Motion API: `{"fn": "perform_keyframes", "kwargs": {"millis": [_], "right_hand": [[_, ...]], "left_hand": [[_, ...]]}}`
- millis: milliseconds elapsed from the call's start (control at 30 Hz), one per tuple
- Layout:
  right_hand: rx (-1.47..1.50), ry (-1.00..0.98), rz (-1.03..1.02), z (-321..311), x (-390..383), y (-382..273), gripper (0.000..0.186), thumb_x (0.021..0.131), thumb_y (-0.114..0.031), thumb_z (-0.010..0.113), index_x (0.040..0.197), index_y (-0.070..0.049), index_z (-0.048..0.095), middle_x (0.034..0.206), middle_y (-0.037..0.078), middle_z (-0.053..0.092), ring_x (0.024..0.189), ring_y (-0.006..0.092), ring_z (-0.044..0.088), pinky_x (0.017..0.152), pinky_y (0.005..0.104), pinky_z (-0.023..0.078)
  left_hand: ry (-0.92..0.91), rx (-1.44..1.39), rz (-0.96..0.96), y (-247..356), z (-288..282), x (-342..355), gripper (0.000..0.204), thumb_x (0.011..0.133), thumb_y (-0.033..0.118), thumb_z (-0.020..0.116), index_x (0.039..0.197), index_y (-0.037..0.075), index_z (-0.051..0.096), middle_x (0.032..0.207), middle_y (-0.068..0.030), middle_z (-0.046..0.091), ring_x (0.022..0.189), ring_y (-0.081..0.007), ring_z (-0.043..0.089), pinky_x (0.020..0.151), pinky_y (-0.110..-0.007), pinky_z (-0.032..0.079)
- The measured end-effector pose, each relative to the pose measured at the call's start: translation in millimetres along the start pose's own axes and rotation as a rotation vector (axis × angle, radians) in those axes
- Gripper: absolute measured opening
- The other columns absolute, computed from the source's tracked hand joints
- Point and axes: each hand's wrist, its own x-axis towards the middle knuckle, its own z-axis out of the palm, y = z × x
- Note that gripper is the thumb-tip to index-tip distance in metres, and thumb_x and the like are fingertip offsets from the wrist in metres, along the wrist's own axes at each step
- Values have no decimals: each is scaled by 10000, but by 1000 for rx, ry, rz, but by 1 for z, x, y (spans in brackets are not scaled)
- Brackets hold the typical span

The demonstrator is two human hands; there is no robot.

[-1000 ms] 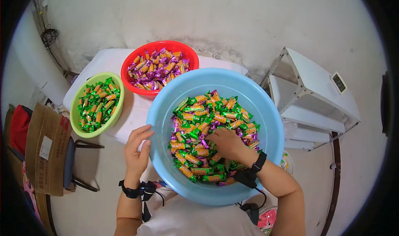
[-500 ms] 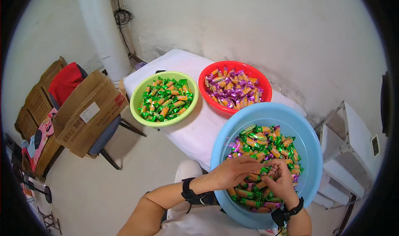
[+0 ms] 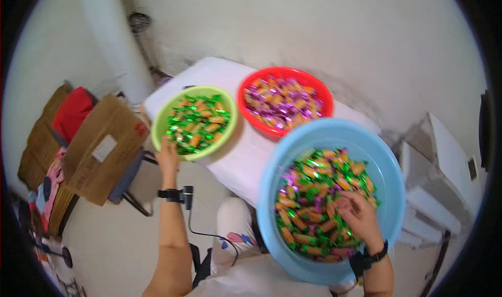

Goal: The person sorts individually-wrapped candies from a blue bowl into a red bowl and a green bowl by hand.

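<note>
My left hand (image 3: 167, 158) reaches over the near left rim of a lime-green basin (image 3: 157, 124), its fingers stretched toward the green-wrapped candies (image 3: 201, 122) inside. Motion blurs it; no candy shows clearly in it. My right hand (image 3: 360, 216) is over the large blue basin (image 3: 267, 192), with fingers curled and thumb drawn in; whatever they pinch is hidden. Beneath it lies a mixed heap of candies (image 3: 308, 213), some in green wrappers and some in purple. A red basin (image 3: 328, 101) beyond holds purple-wrapped candies (image 3: 285, 103).
The green and red basins stand on a white-covered table (image 3: 230, 166) against the wall. At the left, a cardboard box (image 3: 104, 148) rests on a chair. A white shelf unit (image 3: 444, 166) stands at the right. A cable (image 3: 209, 234) hangs from my left wrist strap.
My left hand has moved from the blue basin left to the green basin's rim. My right hand stays over the blue basin. The whole view has shifted slightly.
</note>
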Motion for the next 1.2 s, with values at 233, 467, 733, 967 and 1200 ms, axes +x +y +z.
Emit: {"fn": "perform_keyframes", "kwargs": {"millis": [233, 467, 733, 967, 1200], "right_hand": [[-570, -204, -160, 8, 15, -2, 319, 789, -161, 630, 1077, -42, 562, 943, 147, 587, 880, 323, 575, 765, 396, 474], [-698, -363, -132, 6, 5, -2, 325, 769, -169, 646, 1070, -78, 567, 942, 135, 556, 917, 325, 551, 748, 417, 465], [-665, -334, -100, 3, 4, -4, 327, 757, -175, 659, 1045, -53, 565, 953, 155, 545, 893, 343, 557, 730, 423, 466], [-692, -359, -77, 6, 5, 6, 351, 756, -186, 663, 1066, -55, 564, 956, 159, 546, 897, 347, 559, 738, 428, 468], [-707, -356, -74, 8, 5, 7, 339, 764, -194, 651, 1065, -61, 566, 956, 152, 551, 920, 337, 555, 754, 420, 467]], "left_hand": [[-95, -395, 383, 80, -21, -61, 388, 869, 88, 526, 1252, 39, 500, 1272, -154, 508, 1193, -277, 466, 1001, -363, 337], [138, -328, 321, 104, -9, -109, 725, 806, 172, 632, 1407, 55, 244, 1473, -202, 117, 1335, -312, 217, 1068, -416, 222], [-366, -1375, -640, 12, 18, -30, 498, 893, 193, 563, 1262, -34, 316, 1172, -153, 457, 1049, -294, 508, 748, -437, 481], [-67, -1391, -773, 15, 42, -18, 263, 819, 6, 516, 1070, 11, 438, 882, -119, 555, 580, -206, 554, 384, -256, 421], [-73, -1498, -714, 13, 65, -18, 275, 860, 57, 525, 1128, 65, 463, 943, -88, 566, 675, -204, 567, 476, -279, 474]]}}
